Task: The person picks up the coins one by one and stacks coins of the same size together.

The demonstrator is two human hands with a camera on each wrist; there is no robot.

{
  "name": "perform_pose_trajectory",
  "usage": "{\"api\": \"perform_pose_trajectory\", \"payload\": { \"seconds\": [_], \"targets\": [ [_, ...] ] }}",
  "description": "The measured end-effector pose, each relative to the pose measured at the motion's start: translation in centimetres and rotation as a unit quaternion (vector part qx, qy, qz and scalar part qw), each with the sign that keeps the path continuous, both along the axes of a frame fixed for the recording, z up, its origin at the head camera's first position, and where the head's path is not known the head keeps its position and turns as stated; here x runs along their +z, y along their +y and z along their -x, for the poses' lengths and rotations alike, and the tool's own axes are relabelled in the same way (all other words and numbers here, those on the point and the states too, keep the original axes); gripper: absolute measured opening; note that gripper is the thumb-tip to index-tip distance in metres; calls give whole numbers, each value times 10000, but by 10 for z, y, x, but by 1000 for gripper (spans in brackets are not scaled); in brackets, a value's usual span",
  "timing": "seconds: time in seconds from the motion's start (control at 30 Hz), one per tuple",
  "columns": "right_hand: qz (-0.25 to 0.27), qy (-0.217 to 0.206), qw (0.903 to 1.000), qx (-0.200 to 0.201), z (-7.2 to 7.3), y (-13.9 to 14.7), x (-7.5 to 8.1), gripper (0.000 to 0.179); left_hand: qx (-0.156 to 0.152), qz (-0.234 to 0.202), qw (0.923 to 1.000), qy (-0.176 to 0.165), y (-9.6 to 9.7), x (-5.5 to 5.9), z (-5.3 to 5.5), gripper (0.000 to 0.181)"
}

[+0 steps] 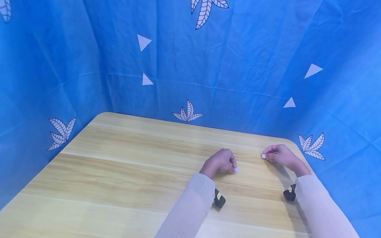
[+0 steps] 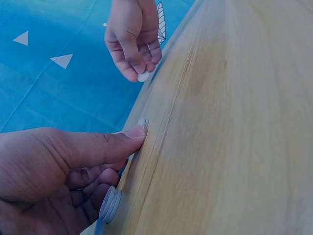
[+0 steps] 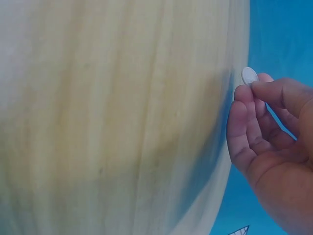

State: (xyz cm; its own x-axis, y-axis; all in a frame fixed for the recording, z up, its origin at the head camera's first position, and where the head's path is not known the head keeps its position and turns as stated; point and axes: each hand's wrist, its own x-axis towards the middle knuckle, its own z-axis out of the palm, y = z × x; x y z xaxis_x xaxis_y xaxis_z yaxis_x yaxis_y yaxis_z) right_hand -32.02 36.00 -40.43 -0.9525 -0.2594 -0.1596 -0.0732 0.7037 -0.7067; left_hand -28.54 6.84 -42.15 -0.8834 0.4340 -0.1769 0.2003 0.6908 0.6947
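Observation:
My left hand (image 1: 220, 162) is low over the right part of the table, its thumb and forefinger pinching small white discs (image 2: 143, 122) whose edges show past the thumb tip. In the left wrist view, a short stack of white discs (image 2: 110, 204) sits against the lower fingers of that hand; I cannot tell whether these fingers hold it. Farther right, near the table's right edge, my right hand (image 1: 281, 155) pinches one round white disc (image 3: 249, 76) between thumb and fingertips. This disc is raised over the tabletop, and the other fingers are bent below it.
The light wood table (image 1: 119, 178) has rounded far corners. Blue cloth (image 1: 253, 59) with white leaves and triangles hangs close behind it and along both sides. A black wrist device (image 1: 219, 199) hangs under the left sleeve, another (image 1: 289, 193) under the right.

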Motion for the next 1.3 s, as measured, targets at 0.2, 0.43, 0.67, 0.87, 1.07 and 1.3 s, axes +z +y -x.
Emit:
{"api": "perform_pose_trajectory", "payload": {
  "seconds": [0.2,0.43,0.67,0.87,1.07,1.3],
  "targets": [
    [13,-21,9999,134,-7,-6,3,26,-33,-26,10000,45,0,0,1,15],
    [-33,-12,9995,308,-12,-9,1,23,-60,-7,9999,112,1,-2,1,16],
    [-126,93,9984,545,-16,-15,1,21,-75,-42,9999,111,1,0,1,15],
    [-160,126,9969,763,-21,-23,0,15,-50,-20,10000,83,0,1,-1,14],
    [-298,271,9945,970,-26,-32,1,14,-48,-43,10000,39,0,1,0,13],
    [-289,361,9915,1216,-35,-44,2,13,1,-2,10000,45,1,0,-1,15]
  ]
}}
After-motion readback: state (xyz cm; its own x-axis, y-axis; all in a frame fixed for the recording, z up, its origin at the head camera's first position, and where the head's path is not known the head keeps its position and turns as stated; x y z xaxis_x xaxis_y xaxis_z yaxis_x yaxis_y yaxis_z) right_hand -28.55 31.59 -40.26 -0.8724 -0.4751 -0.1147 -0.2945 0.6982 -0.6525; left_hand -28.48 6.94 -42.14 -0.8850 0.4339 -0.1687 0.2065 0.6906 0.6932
